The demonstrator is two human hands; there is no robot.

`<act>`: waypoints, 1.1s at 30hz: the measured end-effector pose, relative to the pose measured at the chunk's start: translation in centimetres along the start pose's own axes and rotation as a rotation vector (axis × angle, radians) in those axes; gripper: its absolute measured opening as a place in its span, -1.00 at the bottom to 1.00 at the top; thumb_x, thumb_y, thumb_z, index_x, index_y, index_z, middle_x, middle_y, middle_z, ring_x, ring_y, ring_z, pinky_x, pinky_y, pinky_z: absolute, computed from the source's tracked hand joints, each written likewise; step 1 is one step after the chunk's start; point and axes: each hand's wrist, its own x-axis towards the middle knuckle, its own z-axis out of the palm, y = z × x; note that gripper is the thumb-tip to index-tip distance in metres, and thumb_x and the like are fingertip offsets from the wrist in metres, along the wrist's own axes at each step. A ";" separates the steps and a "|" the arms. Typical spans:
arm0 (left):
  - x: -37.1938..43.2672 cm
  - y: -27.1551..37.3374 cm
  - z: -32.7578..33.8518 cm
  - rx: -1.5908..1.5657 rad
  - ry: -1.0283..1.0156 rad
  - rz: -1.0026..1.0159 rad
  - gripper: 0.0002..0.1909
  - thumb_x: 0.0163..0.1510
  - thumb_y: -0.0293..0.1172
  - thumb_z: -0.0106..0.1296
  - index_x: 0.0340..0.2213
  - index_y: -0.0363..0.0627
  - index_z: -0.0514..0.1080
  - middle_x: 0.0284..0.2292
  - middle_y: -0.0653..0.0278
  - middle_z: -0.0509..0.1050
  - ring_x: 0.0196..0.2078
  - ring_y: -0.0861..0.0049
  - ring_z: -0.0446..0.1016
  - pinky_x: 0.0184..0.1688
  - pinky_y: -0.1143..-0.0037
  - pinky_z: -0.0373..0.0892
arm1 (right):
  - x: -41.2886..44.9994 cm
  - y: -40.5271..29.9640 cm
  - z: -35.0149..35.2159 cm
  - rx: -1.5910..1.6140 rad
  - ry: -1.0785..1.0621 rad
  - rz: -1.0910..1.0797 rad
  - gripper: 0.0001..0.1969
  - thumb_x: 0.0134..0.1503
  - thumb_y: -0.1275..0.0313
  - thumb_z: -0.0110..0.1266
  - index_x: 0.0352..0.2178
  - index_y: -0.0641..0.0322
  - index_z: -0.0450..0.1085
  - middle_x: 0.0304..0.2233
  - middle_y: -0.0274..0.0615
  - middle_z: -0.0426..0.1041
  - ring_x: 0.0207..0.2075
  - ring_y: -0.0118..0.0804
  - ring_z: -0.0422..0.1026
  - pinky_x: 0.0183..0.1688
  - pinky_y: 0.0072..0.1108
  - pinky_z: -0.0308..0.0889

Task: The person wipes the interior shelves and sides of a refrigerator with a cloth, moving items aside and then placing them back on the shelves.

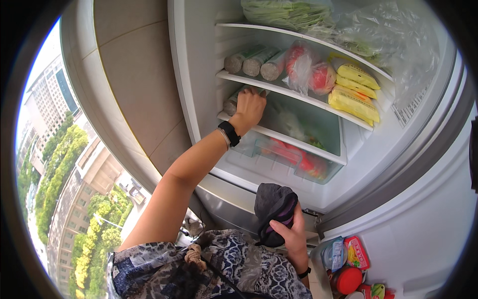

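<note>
My left hand (251,106) reaches into an open refrigerator, its fingers curled over a plastic-wrapped cylindrical pack (230,107) on the lower glass shelf; the hand hides part of the pack. A black watch is on that wrist. Low in front of my body, outside the fridge, my right hand (293,228) grips a bunched dark grey cloth item (274,213) with black edging and a purple inner part. On the shelf above my left hand lie several similar cylindrical packs (253,66), bagged red round items (312,73) and stacked yellow packets (354,99).
Bagged leafy greens (291,15) fill the top shelf. Beneath the lower shelf (298,140) is a clear drawer (313,173) with red items. The open fridge door (422,239) at right holds a red-lidded jar (349,280) and packets. A tiled wall (138,86) and window stand at left.
</note>
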 end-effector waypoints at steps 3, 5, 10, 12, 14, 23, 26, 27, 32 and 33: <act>0.3 0.6 1.0 0.168 -0.122 0.016 -0.52 -0.06 -0.38 0.02 -0.04 -0.16 0.39 -0.26 -0.07 0.47 -0.03 0.15 0.38 0.21 0.03 -0.10 | 0.4 0.2 0.0 -0.007 -0.004 -0.002 -0.28 -0.08 0.55 0.20 0.12 0.40 0.08 0.01 -0.16 0.27 0.05 -0.35 0.25 0.13 -0.54 0.11; 0.2 1.4 0.9 0.224 -0.206 -0.025 -0.49 -0.02 -0.31 0.01 0.00 -0.21 0.36 -0.09 -0.05 0.41 0.12 0.18 0.25 0.22 -0.01 -0.11 | 0.7 0.3 -0.1 -0.003 -0.003 -0.003 -0.28 -0.08 0.56 0.20 0.12 0.40 0.07 0.01 -0.16 0.27 0.05 -0.35 0.25 0.13 -0.54 0.11; -0.2 -0.4 2.9 0.063 -0.136 0.011 -0.45 0.03 -0.22 0.01 0.03 -0.25 0.30 0.06 0.09 0.30 0.19 0.20 0.16 0.19 -0.02 -0.02 | 0.9 0.6 0.1 -0.008 -0.003 0.002 -0.27 -0.08 0.55 0.21 0.13 0.40 0.07 0.02 -0.16 0.27 0.05 -0.35 0.25 0.13 -0.54 0.11; -0.8 -0.7 2.6 0.025 -0.195 -0.020 -0.43 0.03 -0.20 0.03 0.05 -0.24 0.28 0.11 0.13 0.24 0.21 0.22 0.13 0.18 -0.01 0.02 | 0.8 0.6 -0.1 -0.019 -0.006 0.005 -0.27 -0.08 0.54 0.21 0.13 0.40 0.07 0.02 -0.16 0.27 0.05 -0.34 0.25 0.13 -0.54 0.11; -2.9 -0.8 -1.0 0.057 0.197 0.130 -0.50 0.00 -0.19 0.08 -0.04 -0.17 0.39 -0.11 0.08 0.45 0.01 0.29 0.38 0.01 0.17 0.30 | 0.8 0.4 -0.3 -0.032 -0.009 0.000 -0.27 -0.08 0.54 0.21 0.13 0.40 0.07 0.02 -0.15 0.26 0.06 -0.34 0.25 0.14 -0.53 0.11; 3.9 -2.7 -12.1 -0.492 0.537 0.082 -0.80 -0.08 -0.48 0.10 -0.33 -0.18 0.45 -0.45 0.10 0.47 -0.43 0.20 0.46 -0.32 0.31 0.36 | 1.7 0.5 -0.1 0.003 0.018 0.020 -0.27 -0.08 0.54 0.21 0.13 0.40 0.07 0.04 -0.15 0.26 0.06 -0.34 0.26 0.14 -0.54 0.11; 6.5 -2.9 -8.6 -0.235 0.395 0.132 -0.68 -0.13 -0.37 0.15 -0.28 -0.18 0.43 -0.36 0.06 0.44 -0.36 0.19 0.44 -0.23 0.30 0.34 | 1.6 0.4 0.2 0.024 0.000 0.020 -0.27 -0.08 0.54 0.22 0.13 0.40 0.07 0.03 -0.15 0.27 0.06 -0.34 0.26 0.13 -0.54 0.12; 7.1 -2.9 -8.2 -0.179 0.349 0.156 -0.65 -0.16 -0.33 0.18 -0.29 -0.20 0.42 -0.36 0.06 0.44 -0.35 0.19 0.46 -0.23 0.30 0.36 | 1.5 0.4 0.1 0.011 0.010 0.014 -0.28 -0.08 0.54 0.22 0.12 0.40 0.08 0.03 -0.15 0.27 0.06 -0.35 0.26 0.13 -0.54 0.12; 9.1 -2.3 -7.6 -0.152 0.145 0.149 -0.61 -0.22 -0.30 0.21 -0.33 -0.25 0.42 -0.36 0.03 0.46 -0.28 0.17 0.48 -0.27 0.30 0.43 | 0.7 0.8 -0.6 -0.021 0.057 -0.029 -0.29 -0.08 0.55 0.21 0.12 0.39 0.08 0.02 -0.15 0.28 0.05 -0.35 0.27 0.13 -0.54 0.12; 9.4 -2.1 -7.7 -0.130 0.103 0.160 -0.61 -0.24 -0.30 0.21 -0.35 -0.27 0.42 -0.37 0.01 0.47 -0.28 0.15 0.49 -0.31 0.31 0.44 | 0.6 0.7 -0.7 -0.002 0.070 -0.029 -0.28 -0.08 0.55 0.22 0.12 0.39 0.08 0.02 -0.15 0.28 0.05 -0.35 0.27 0.13 -0.54 0.12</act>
